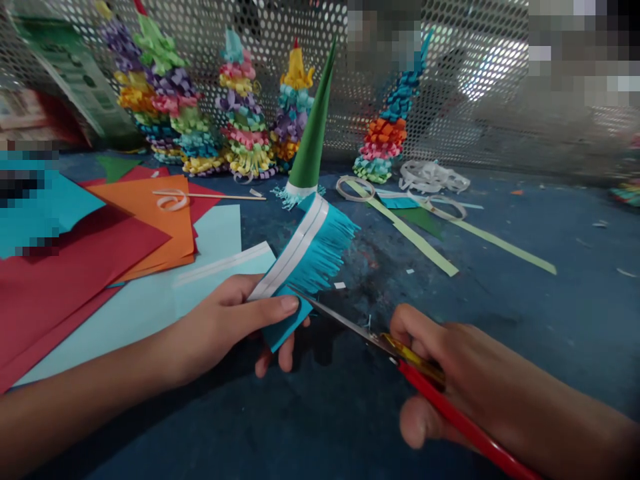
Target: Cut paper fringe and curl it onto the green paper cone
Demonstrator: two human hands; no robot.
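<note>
My left hand pinches a blue paper strip near its lower end. One long side of the strip is cut into a fine fringe, and a white band with a dark line runs along the other side. My right hand grips a pair of scissors with red and yellow handles. Their blade tips meet the strip's edge just above my left thumb, where the fringe ends and uncut paper begins. Behind the strip stands a green paper cone with a pale blue fringe around its base.
Red, orange and pale blue sheets lie at left, with a thin stick on top. Several fringed paper cones line a perforated metal panel. Tape loops and pale green strips lie at right.
</note>
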